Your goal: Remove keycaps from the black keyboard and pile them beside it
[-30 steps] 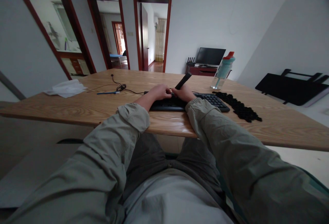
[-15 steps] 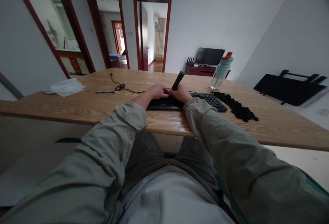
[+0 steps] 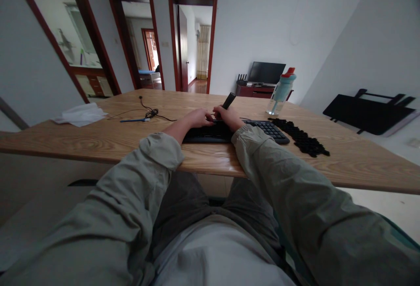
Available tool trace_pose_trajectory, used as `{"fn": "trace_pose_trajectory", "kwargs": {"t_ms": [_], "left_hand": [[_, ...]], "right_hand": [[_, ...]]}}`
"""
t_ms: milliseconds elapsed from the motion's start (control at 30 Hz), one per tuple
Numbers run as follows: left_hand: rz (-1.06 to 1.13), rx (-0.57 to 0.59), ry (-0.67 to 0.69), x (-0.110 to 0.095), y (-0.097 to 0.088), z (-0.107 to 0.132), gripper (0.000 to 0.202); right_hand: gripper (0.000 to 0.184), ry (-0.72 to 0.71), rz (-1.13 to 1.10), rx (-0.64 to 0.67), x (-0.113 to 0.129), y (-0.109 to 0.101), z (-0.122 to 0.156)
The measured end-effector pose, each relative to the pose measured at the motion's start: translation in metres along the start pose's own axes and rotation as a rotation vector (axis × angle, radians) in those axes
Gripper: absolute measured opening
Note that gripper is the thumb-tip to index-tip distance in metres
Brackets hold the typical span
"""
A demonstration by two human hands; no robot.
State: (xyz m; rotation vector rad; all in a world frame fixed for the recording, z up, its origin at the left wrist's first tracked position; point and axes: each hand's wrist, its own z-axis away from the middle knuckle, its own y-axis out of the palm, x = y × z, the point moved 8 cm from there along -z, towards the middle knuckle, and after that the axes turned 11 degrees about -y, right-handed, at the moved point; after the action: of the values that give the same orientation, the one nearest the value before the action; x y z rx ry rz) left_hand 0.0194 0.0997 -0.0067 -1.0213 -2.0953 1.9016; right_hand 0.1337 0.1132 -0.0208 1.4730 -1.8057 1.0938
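A black keyboard (image 3: pixel 262 129) lies on the wooden table (image 3: pixel 98 139) in front of me. My right hand (image 3: pixel 229 117) is closed round a black stick-shaped tool (image 3: pixel 229 100) whose free end points up and away over the keys. My left hand (image 3: pixel 197 118) rests on the keyboard just left of it, fingers curled onto the keys; what they pinch, if anything, is too small to see. A heap of loose black keycaps (image 3: pixel 302 136) lies right of the keyboard.
A teal water bottle (image 3: pixel 280 92) with a red cap stands behind the keyboard's right end. A black cable (image 3: pixel 151 111), a blue pen (image 3: pixel 134 120) and a white cloth (image 3: pixel 80 114) lie at left. Doorways and a television stand are beyond the table.
My right hand has tilted the black tool more upright and drawn it a little left. My left hand stays on the keys. The view has shifted slightly.
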Motion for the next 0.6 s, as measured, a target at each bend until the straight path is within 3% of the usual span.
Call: {"fn": "trace_pose_trajectory", "kwargs": {"t_ms": [67,133,200,267,300,333,367,433,467,533,600], "left_hand": [[0.056,-0.083,0.037,-0.017,-0.027,0.032,0.038],[0.232,-0.186,-0.011,-0.025,-0.055,0.086,0.048],[0.462,-0.138,-0.138,-0.014,-0.054,0.152,0.055],[0.649,0.140,-0.254,0.008,-0.006,0.219,0.059],[0.689,0.223,-0.367,0.031,0.026,0.250,0.061],[0.695,0.236,-0.497,0.059,0.061,0.279,0.060],[0.687,0.195,-0.601,0.089,0.096,0.303,0.059],[0.565,-0.082,-0.928,0.156,0.160,0.351,0.057],[0.433,-0.194,-1.057,0.179,0.190,0.373,0.059],[0.153,-0.221,-1.145,0.201,0.248,0.400,0.059],[-0.107,-0.117,-1.125,0.203,0.292,0.413,0.055]], "right_hand": [[0.016,0.029,-0.061,-0.010,-0.002,0.003,0.001],[0.016,0.032,-0.076,-0.015,-0.002,0.004,0.002],[0.016,0.028,-0.059,0.002,-0.001,0.004,0.004],[0.016,0.016,-0.039,0.020,0.001,0.005,0.006],[0.015,0.012,-0.045,0.017,0.002,0.004,0.008],[0.015,0.014,-0.069,0.010,0.003,0.004,0.010],[0.014,0.023,-0.114,0.003,0.003,0.006,0.012],[0.015,0.062,-0.246,0.002,0.003,0.012,0.016],[0.016,0.084,-0.309,0.003,0.004,0.015,0.018],[0.016,0.126,-0.391,-0.011,0.004,0.020,0.020],[0.016,0.165,-0.420,-0.051,0.003,0.022,0.022]]}}
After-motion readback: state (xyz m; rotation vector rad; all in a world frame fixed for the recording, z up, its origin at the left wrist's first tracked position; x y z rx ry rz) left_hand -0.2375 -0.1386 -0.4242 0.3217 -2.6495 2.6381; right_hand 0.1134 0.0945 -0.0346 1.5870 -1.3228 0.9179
